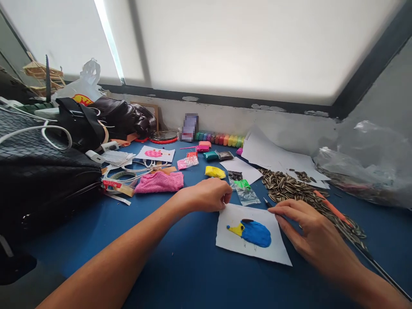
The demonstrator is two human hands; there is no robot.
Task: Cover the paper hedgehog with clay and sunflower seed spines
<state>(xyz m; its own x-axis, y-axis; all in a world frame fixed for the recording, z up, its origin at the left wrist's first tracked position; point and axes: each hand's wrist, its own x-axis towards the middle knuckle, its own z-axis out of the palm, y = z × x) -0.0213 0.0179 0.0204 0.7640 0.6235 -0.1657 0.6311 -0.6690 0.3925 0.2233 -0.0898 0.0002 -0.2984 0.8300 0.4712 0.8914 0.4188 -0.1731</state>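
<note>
A white sheet of paper (231,246) lies on the table before me. On it is a blue clay animal body (257,234) with a yellow pointed snout (236,230), a blue nose and a dark eye. One dark seed (247,220) sits on its back, and thin legs are drawn below. My left hand (209,195) is closed at the sheet's far left corner, fingertips curled under. At the far right corner, my right hand (304,221) pinches the edge between thumb and forefinger. A dark pointed pen tip (267,203) shows just beyond its forefinger.
Striped sunflower seeds (283,186) are heaped at right, with an orange tool (333,209) across them. Clay packets, including a yellow one (215,172) and a green one (243,185), lie beyond the sheet. A pink cloth (161,182), cables and a black bag (41,171) occupy the left.
</note>
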